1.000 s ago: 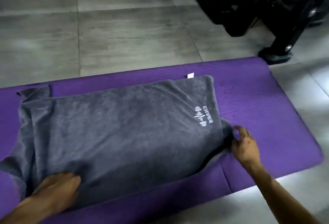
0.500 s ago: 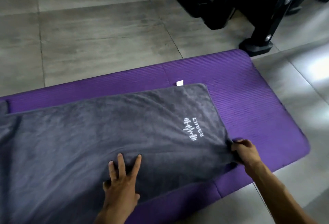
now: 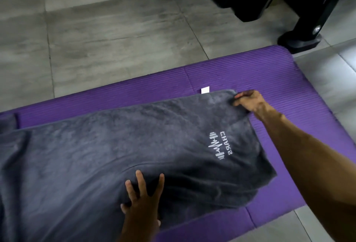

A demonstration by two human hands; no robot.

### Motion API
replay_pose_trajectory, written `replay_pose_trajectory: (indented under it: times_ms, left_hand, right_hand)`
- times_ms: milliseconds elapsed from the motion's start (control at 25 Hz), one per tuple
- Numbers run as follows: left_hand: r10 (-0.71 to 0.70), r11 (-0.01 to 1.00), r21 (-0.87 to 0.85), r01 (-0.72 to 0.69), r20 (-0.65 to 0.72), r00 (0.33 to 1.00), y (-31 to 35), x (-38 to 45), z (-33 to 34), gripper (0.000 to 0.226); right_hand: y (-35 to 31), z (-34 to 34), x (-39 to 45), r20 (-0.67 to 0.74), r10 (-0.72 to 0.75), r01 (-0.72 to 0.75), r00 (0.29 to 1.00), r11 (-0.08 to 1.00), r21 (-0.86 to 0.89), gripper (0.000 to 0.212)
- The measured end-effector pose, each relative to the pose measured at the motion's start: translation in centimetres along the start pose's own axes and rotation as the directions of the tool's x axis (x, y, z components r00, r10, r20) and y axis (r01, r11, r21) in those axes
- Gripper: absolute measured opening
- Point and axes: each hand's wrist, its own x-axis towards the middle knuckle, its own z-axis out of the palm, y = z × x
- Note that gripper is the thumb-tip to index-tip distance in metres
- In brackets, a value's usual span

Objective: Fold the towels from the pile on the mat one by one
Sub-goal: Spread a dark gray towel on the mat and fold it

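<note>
A dark grey towel point(image 3: 115, 149) with a white embroidered logo lies spread across the purple mat point(image 3: 289, 87). My left hand point(image 3: 142, 197) presses flat on the towel near its front edge, fingers spread and straight. My right hand point(image 3: 250, 103) reaches over to the towel's far right corner and pinches it, beside a small white tag point(image 3: 204, 90). The towel's left part runs out of view.
Grey floor tiles point(image 3: 115, 30) surround the mat. A black machine frame with a foot point(image 3: 300, 39) stands just beyond the mat's far right corner.
My right hand has let go of the towel's near right corner and moved to the far right corner, now pinching it. My left hand still presses flat on the towel.
</note>
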Motion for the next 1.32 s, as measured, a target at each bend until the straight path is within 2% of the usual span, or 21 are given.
replay_pose_trajectory:
  times_ms: [120,200,360,440,560,640,720,840,920,960,1040,1080,1120,1200,1280,1320]
  left_hand:
    - [-0.015,0.999,0.049,0.012,0.061,0.998,-0.1,0.3,0.9,0.121]
    - [0.016,0.998,0.061,-0.02,0.064,0.998,-0.3,0.4,1.1,0.119]
    - [0.023,0.999,0.047,-0.025,0.051,0.998,-0.3,0.4,1.1,0.119]
    - [0.033,0.998,0.047,-0.034,0.031,0.999,-0.4,0.2,1.2,0.12]
    - [0.042,0.999,0.017,-0.043,0.058,0.997,-0.8,0.7,1.4,0.122]
    - [0.053,0.998,-0.021,-0.052,0.07,0.996,-1.2,0.8,1.2,0.119]
    - [0.062,0.997,-0.052,-0.058,0.076,0.995,-1.4,0.3,1.0,0.116]
    - [0.063,0.984,-0.169,-0.052,0.061,0.996,-1.4,0.2,1.3,0.114]
    - [0.047,0.973,-0.227,-0.037,0.039,0.998,-1.1,0.1,2.0,0.114]
    - [0.06,0.972,-0.228,-0.055,0.016,0.998,-1.2,-0.3,2.6,0.112]
    - [0.178,0.972,-0.117,-0.203,-0.191,0.965,-2.5,-2.0,4.4,0.105]
    - [0.268,0.955,-0.047,-0.292,-0.283,0.921,-4.0,-2.8,5.8,0.098]
    - [0.35,0.933,0.031,-0.36,-0.318,0.881,-6.1,-3.8,7.3,0.086]
    - [0.369,0.927,0.216,-0.307,-0.386,0.845,-10.8,-6.1,10.0,0.062]
    - [0.318,0.945,0.248,-0.214,-0.539,0.78,-14.5,-7.0,11.3,0.058]
    - [0.294,0.953,0.232,-0.193,-0.572,0.766,-15.8,-6.7,11.4,0.057]
  right_hand:
    - [-2.2,-1.0,0.0,0.132,-0.045,0.035,0.99,0.996,0.083,0.031]
    - [-3.1,-1.5,0.2,0.183,-0.061,0.05,0.981,0.997,0.066,0.037]
    - [-2.3,-0.9,-0.1,0.234,-0.025,0.035,0.972,0.999,-0.039,0.018]
    - [-2.6,-0.5,-0.7,0.243,-0.039,0.054,0.969,0.997,-0.056,0.023]
    - [-3.5,-0.8,0.0,0.102,-0.149,0.127,0.983,0.972,0.196,0.045]
    - [-3.4,-1.2,-0.6,0.053,-0.158,0.131,0.986,0.931,0.341,0.054]
    - [-0.7,-2.0,-3.2,0.068,-0.117,0.085,0.991,0.93,0.357,0.052]
    - [7.0,-2.6,-9.9,0.054,-0.056,0.041,0.997,0.97,0.241,0.05]
    - [11.0,-2.4,-14.0,0.1,-0.009,-0.014,0.995,0.972,0.235,0.048]
    - [12.3,-2.2,-15.3,0.127,0.025,-0.057,0.992,0.965,0.256,0.048]
    - [13.5,-2.1,-16.6,0.171,0.072,-0.121,0.983,0.947,0.297,0.065]
    - [13.5,-2.4,-16.9,0.204,0.089,-0.144,0.975,0.951,0.274,0.061]
    - [13.3,-2.9,-17.3,0.263,0.098,-0.155,0.96,0.967,0.204,0.044]
    - [13.4,-4.2,-17.9,0.347,0.152,-0.169,0.925,0.986,0.017,0.018]
    - [14.8,-5.4,-18.2,0.326,0.177,-0.149,0.929,0.983,-0.108,0.02]
    - [15.5,-5.8,-18.4,0.289,0.188,-0.167,0.939,0.981,-0.093,0.024]
